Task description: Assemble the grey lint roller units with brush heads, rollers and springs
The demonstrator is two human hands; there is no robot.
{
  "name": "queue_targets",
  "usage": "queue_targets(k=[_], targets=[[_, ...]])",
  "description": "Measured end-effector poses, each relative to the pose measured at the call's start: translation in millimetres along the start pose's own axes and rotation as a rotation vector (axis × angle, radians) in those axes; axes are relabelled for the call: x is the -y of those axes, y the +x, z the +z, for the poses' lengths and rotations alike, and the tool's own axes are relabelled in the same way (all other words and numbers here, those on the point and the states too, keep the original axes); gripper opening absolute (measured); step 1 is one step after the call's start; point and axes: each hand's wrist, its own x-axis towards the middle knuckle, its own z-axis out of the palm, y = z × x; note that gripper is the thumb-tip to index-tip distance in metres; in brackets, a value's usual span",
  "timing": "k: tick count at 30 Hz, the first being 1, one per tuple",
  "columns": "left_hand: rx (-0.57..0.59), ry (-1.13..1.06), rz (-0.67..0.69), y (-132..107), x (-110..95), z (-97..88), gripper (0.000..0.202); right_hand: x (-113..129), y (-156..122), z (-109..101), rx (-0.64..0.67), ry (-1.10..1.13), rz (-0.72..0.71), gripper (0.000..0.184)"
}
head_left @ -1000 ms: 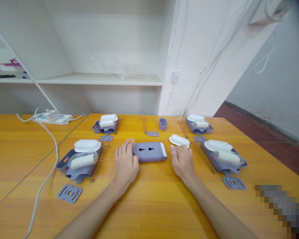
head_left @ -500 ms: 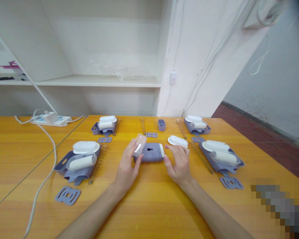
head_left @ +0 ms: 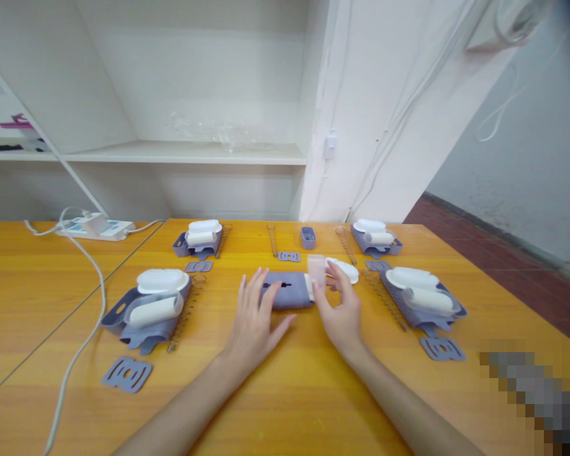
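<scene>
I have my left hand (head_left: 251,320) spread over the case (head_left: 293,297). My right hand (head_left: 341,311) pinches the clear piece (head_left: 316,270) just beside the case's white end (head_left: 309,288).

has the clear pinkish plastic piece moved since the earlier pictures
Yes, to the right. The clear pinkish plastic piece was well left of the small purple box; now it is almost directly in front of it, in the right hand.
</scene>
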Motion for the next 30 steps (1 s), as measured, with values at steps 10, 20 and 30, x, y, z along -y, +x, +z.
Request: queue_targets(k=[10,20,30], targets=[[0.084,-0.312,-0.419,3,27,11.9,0.071,-22,10,-6,0.036,-0.134,0.195,0.057],[-0.056,-0.327,-0.454,6,23,8.2,0.068,-22,9,-5,0.25,0.059,0.164,0.044],[-0.068,-0.368,-0.431,5,24,8.5,0.069,-19,6,-2,0.273,0.312,0.199,0.054]])
